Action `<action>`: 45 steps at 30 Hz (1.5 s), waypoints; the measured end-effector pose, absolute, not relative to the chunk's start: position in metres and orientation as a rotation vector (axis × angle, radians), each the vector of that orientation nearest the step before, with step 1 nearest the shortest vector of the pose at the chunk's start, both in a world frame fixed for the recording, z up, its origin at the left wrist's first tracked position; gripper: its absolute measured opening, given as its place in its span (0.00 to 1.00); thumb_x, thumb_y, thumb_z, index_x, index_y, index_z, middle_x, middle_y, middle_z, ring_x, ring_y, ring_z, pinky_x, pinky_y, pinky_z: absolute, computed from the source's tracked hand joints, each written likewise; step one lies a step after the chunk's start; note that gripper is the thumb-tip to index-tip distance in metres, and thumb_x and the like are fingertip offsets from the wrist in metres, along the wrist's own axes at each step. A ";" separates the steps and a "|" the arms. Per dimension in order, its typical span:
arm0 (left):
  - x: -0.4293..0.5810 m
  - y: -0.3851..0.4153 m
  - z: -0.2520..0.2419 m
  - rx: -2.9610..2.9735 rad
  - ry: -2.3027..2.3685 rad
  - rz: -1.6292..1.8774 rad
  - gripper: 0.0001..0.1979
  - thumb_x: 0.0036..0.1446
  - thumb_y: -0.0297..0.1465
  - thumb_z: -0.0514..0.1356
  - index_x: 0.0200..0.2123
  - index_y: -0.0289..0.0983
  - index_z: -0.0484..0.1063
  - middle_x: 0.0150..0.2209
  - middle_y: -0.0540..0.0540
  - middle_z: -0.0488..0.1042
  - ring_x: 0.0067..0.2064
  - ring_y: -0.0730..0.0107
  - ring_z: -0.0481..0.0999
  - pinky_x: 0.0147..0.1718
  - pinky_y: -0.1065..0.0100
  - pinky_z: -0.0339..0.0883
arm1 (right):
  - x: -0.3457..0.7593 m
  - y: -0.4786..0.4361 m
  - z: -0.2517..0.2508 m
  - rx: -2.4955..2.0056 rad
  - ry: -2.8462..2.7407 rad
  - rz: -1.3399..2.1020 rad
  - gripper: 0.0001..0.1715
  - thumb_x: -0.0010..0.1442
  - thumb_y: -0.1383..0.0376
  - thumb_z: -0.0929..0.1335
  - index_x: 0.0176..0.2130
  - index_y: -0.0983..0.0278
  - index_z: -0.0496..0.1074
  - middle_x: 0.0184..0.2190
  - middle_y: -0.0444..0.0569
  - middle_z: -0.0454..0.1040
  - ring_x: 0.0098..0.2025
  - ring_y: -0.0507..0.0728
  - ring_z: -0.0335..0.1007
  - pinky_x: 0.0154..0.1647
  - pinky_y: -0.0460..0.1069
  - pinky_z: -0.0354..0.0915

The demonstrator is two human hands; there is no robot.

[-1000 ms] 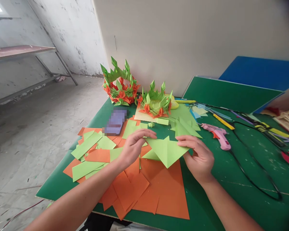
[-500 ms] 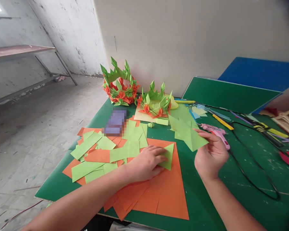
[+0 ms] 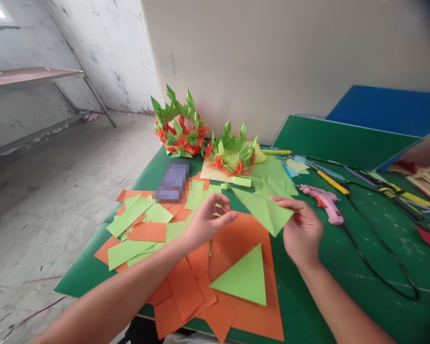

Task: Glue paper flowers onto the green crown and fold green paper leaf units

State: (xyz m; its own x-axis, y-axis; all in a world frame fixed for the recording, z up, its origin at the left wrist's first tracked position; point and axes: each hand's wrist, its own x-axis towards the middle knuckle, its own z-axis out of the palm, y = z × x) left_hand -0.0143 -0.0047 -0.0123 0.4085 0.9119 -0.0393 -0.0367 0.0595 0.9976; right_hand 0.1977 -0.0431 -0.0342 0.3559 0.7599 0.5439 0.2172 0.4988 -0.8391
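Observation:
My right hand [image 3: 303, 231] pinches a creased light-green sheet of paper [image 3: 267, 210] by its right edge, holding it above the table. To its left, my left hand [image 3: 211, 217] hovers with fingers apart and nothing in them. A green paper triangle [image 3: 243, 277] lies flat on a large orange sheet [image 3: 258, 234] just below the hands. Cut green paper strips [image 3: 129, 217] and orange pieces [image 3: 186, 286] are heaped under and beside my left forearm.
Two green-and-orange folded-paper crowns [image 3: 181, 129] [image 3: 232, 153] stand at the back. A pink glue gun [image 3: 324, 200] with a black cord lies right of my right hand, near a yellow cutter [image 3: 331, 181]. A blurred-out purple rectangle [image 3: 174, 181] sits at left. Green and blue boards [image 3: 347, 143] lean behind.
My left hand has let go of the green triangle, which now lies lower on the orange sheet, and has risen. My right hand has brought its green sheet leftward.

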 end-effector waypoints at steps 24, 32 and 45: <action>-0.019 -0.005 -0.017 2.077 0.889 1.315 0.04 0.57 0.30 0.62 0.32 0.42 0.78 0.37 0.45 0.73 0.38 0.69 0.74 0.37 0.65 0.70 | 0.191 -0.054 -0.020 -1.069 -1.537 0.510 0.09 0.61 0.67 0.67 0.38 0.56 0.78 0.54 0.49 0.71 0.58 0.62 0.65 0.55 0.57 0.66; -0.015 -0.002 -0.022 2.062 0.756 1.447 0.05 0.55 0.25 0.64 0.34 0.40 0.78 0.41 0.44 0.76 0.42 0.68 0.77 0.40 0.66 0.75 | 0.188 -0.048 -0.031 -1.239 -1.238 0.866 0.10 0.54 0.59 0.74 0.38 0.56 0.77 0.40 0.47 0.75 0.44 0.57 0.72 0.37 0.47 0.69; -0.011 -0.005 -0.023 2.024 0.677 1.360 0.04 0.55 0.25 0.64 0.35 0.38 0.77 0.39 0.44 0.77 0.40 0.70 0.78 0.41 0.67 0.75 | 0.187 -0.050 -0.028 -1.066 -1.080 1.296 0.13 0.54 0.59 0.74 0.41 0.55 0.74 0.40 0.44 0.72 0.38 0.53 0.71 0.36 0.47 0.70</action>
